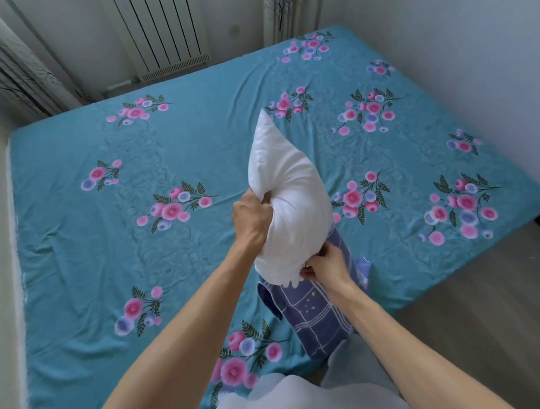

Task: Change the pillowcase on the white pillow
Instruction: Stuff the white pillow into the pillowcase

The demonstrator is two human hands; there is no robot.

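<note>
white pillow (288, 203) above bed (111, 240) | teal floral sheet | radiator (161, 30) behind

I had both bare forearms stretched forward; my left hand (253, 215) was clenched in a tight fist, my right hand (325, 265) sat lower, fingers curled in a pinch.
</note>
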